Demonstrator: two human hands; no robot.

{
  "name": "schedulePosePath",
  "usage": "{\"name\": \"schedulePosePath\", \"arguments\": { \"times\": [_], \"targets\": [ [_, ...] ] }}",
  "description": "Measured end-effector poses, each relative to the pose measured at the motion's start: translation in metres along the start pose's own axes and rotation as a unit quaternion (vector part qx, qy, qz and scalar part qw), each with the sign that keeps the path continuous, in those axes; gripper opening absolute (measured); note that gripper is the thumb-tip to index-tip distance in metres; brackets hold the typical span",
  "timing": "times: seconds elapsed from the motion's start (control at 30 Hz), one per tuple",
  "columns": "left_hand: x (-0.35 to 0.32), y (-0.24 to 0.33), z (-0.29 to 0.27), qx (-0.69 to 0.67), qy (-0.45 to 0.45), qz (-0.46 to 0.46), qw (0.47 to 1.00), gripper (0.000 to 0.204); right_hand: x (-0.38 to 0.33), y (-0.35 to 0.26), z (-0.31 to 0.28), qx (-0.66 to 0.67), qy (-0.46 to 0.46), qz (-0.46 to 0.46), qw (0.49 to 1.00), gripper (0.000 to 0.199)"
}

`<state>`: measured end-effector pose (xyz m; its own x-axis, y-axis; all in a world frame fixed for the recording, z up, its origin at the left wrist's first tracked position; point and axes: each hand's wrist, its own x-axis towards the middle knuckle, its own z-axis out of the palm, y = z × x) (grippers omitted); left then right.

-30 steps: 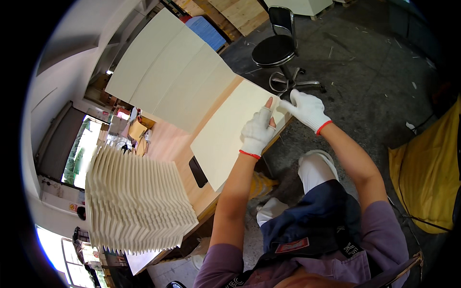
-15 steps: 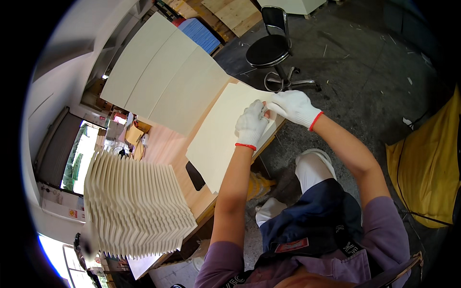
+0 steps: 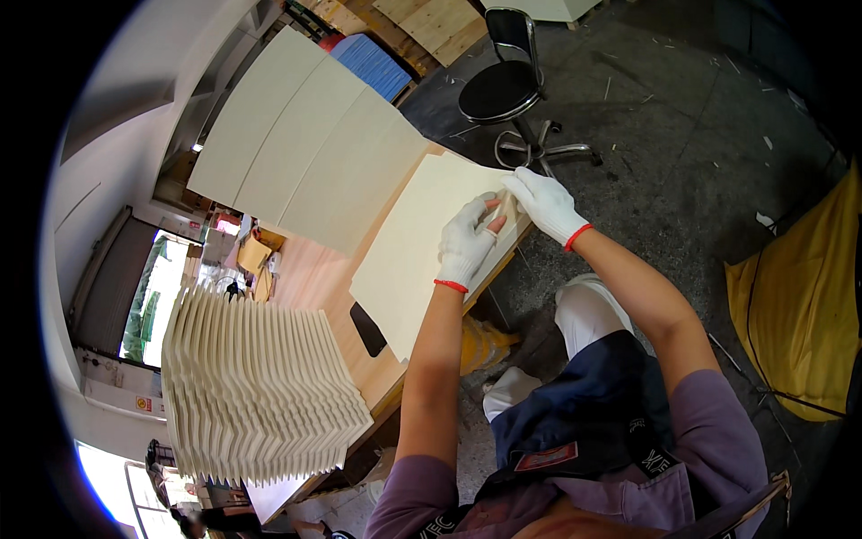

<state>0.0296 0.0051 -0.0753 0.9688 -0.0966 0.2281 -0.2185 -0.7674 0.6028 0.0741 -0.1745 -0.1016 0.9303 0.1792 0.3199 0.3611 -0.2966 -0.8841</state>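
A large cream card sheet (image 3: 417, 225) lies flat on the wooden table (image 3: 310, 269), close to its right edge. My left hand (image 3: 467, 238), in a white glove with a red cuff, rests on the sheet with thumb and forefinger bare and spread apart. My right hand (image 3: 543, 199), also gloved, is at the sheet's far right corner. Its fingers are closed over the edge there; the fingertips are partly hidden. A narrow folded strip (image 3: 510, 214) shows between the two hands, along the sheet's right side.
Large cream panels (image 3: 305, 135) lie at the table's far end. A fanned stack of wavy cream sheets (image 3: 260, 386) stands at the left. Beside it is a dark oblong (image 3: 366, 329) on the table. A black swivel chair (image 3: 503, 90) and a yellow cover (image 3: 795, 296) stand beyond.
My left thumb and forefinger have spread apart. My right hand has shifted slightly away from the left, uncovering the strip between them. The sheet lies about where it was.
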Motion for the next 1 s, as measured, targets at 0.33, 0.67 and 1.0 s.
{"name": "schedulePosePath", "arguments": {
  "times": [0.33,0.67,1.0],
  "targets": [
    [-0.001,0.011,-0.005,-0.024,-0.02,-0.009,0.999,0.044,0.0,0.007,0.005,-0.018,0.005,-0.016,1.0,0.04],
    [-0.001,0.008,-0.005,-0.002,-0.022,0.003,1.0,0.054,-0.001,0.008,0.007,-0.022,0.011,-0.015,1.0,0.04],
    [-0.001,0.003,0.0,0.005,-0.007,0.005,1.0,0.025,-0.001,0.004,0.004,-0.041,0.001,-0.028,0.999,0.039]
  ]
}}
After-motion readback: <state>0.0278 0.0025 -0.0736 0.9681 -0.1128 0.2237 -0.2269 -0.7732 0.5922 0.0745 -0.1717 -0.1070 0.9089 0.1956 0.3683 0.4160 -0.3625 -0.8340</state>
